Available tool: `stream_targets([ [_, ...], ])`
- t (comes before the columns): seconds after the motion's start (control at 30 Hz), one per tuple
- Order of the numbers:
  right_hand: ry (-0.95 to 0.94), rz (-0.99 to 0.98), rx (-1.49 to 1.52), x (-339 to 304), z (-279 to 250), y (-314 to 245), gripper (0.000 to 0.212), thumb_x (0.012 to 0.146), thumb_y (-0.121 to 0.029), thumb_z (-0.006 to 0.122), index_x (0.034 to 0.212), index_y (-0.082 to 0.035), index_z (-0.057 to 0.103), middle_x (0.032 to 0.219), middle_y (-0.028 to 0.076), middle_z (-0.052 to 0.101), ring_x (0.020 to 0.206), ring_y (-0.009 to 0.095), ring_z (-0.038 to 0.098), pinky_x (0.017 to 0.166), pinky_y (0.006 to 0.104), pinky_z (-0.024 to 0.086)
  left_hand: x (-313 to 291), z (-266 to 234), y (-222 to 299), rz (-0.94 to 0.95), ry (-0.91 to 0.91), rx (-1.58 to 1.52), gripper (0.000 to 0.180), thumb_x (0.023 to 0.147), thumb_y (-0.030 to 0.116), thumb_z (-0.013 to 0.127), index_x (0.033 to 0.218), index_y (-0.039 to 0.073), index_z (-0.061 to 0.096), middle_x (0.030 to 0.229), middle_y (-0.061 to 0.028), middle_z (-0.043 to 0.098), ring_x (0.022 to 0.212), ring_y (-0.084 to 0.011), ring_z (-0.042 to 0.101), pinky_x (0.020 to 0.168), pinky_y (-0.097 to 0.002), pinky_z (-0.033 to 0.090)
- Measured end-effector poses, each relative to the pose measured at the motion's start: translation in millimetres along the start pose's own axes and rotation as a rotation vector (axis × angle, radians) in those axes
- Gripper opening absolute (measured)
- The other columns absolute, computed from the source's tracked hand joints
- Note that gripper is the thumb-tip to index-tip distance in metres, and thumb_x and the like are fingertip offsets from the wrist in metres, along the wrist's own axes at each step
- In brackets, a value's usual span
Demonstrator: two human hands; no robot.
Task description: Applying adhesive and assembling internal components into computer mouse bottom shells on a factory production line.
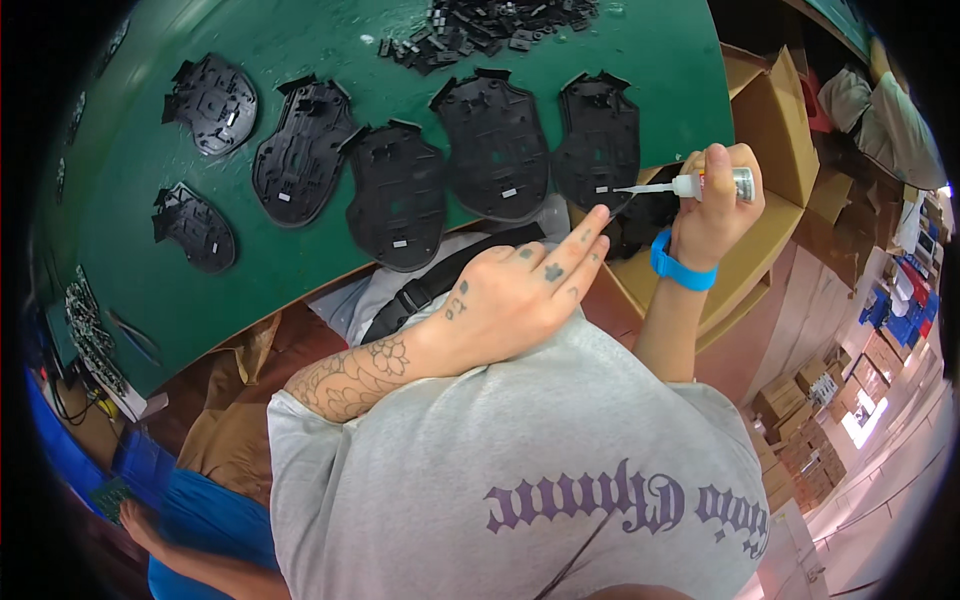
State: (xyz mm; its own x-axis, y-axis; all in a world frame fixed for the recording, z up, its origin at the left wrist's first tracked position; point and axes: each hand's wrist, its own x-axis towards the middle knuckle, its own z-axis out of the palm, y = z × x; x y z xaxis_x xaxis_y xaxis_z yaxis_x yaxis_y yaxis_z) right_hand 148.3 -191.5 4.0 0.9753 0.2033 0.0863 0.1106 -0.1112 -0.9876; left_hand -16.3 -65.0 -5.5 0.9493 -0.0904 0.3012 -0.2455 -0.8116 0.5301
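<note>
My right hand (pixel 722 215), with a blue wristband, is closed around a small glue bottle (pixel 686 186) held on its side. Its long thin nozzle points left, the tip at the near end of the rightmost black plastic shell (pixel 600 135). A small white piece (pixel 602 189) sits on that shell close to the tip. My left hand (pixel 515 300) reaches in with its fingers stretched out and nothing visible in them. Its fingertips are by the shell's near edge; I cannot tell whether they touch. Left of it lie more shells, including a wide one (pixel 495 140) and another one (pixel 398 190).
On the green table (pixel 300 35) a heap of small black parts (pixel 480 30) lies at the back. Tweezers (pixel 133 335) and a pile of small metal parts (pixel 90 325) are at the left. An open cardboard box (pixel 780 130) stands at the right edge. Another person's arm (pixel 200 565) shows lower left.
</note>
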Motion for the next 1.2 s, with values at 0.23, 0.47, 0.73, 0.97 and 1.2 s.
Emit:
stream_targets([
  [0.23,-0.027,-0.011,0.021,-2,-5,5,0.028,0.089,-0.013,0.061,0.067,-0.007,0.044,0.054,0.001,0.044,0.045,0.007,0.035,0.041,0.0232,0.023,2,4,0,-0.053,-0.027,0.06,0.048,0.064,0.005,0.064,0.111,0.005,0.068,0.135,-0.0098,0.056,0.054,-0.0084,0.055,0.05,-0.0219,0.047],
  [0.47,-0.015,-0.026,0.055,0,-5,11,0.029,0.086,-0.013,0.068,0.066,-0.006,0.049,0.054,-0.001,0.051,0.044,0.003,0.039,0.041,0.0207,0.026,2,5,0,-0.058,-0.044,0.071,0.049,0.064,0.006,0.065,0.113,0.005,0.067,0.135,-0.0095,0.056,0.055,-0.0081,0.055,0.05,-0.0218,0.047],
  [0.73,-0.014,0.013,0.419,14,-11,15,0.021,0.09,-0.018,0.061,0.077,-0.005,0.051,0.063,0.006,0.054,0.049,0.01,0.046,0.044,0.023,0.032,9,-8,-3,-0.052,0.097,0.035,0.046,0.067,0.006,0.067,0.113,0.004,0.066,0.129,-0.0078,0.06,0.064,-0.0129,0.058,0.056,-0.0247,0.047],
  [0.97,-0.139,0.194,0.471,36,-12,12,0.041,0.089,-0.011,0.066,0.125,0.004,0.054,0.109,0.01,0.065,0.1,0.02,0.063,0.083,0.0283,0.049,83,-26,-24,-0.333,0.036,0.304,0.06,0.079,0.032,0.069,0.126,-0.002,0.054,0.118,-0.01,0.055,0.104,-0.0251,0.051,0.083,-0.0366,0.043],
  [1.2,-0.594,-0.121,0.238,80,51,-35,0.018,0.095,-0.009,0.057,0.11,0.0,0.056,0.12,0.013,0.063,0.096,0.01,0.057,0.078,0.0232,0.045,92,-9,-45,-0.291,0.064,0.42,0.045,0.073,0.021,0.072,0.112,0.004,0.06,0.099,-0.0055,0.056,0.099,-0.0228,0.051,0.08,-0.0347,0.044],
])
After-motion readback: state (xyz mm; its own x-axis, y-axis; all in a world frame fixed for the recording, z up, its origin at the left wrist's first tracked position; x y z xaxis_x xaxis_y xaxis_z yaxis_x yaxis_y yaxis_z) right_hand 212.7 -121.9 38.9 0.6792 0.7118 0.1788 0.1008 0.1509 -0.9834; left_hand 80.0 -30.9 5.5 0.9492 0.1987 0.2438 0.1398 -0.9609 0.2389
